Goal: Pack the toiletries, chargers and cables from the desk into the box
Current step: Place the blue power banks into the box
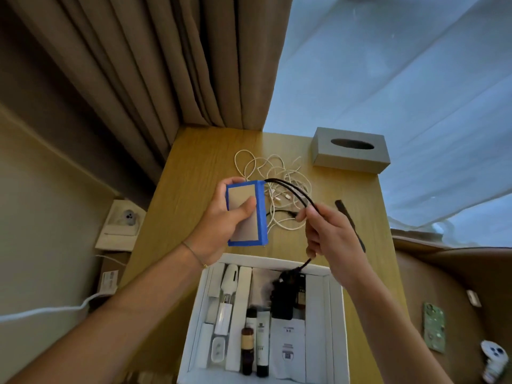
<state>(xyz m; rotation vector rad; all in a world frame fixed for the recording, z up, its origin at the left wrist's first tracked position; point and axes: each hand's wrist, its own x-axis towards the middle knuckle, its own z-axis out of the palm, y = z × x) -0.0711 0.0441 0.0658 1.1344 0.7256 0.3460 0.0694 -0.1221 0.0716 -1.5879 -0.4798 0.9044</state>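
Observation:
My left hand (225, 217) grips a flat block (245, 213) with a tan face and blue edges, held above the desk. A doubled black cable (291, 191) runs from the block's top right corner to my right hand (329, 232), which pinches it; the cable's tail hangs down into the white box (336, 314). The box sits at the desk's near edge and holds white chargers (223, 314), a dark bottle (247, 347), a tube (262, 342), a white sachet and a black bundle (285, 292). A tangle of white cables (277, 173) lies on the desk behind the block.
A grey tissue box (350, 149) stands at the desk's (194, 167) back right. A black comb (350, 220) lies right of my right hand. Brown curtains hang behind. A wall socket (127, 217) is at the left. A phone (434, 328) lies on the brown seat at right.

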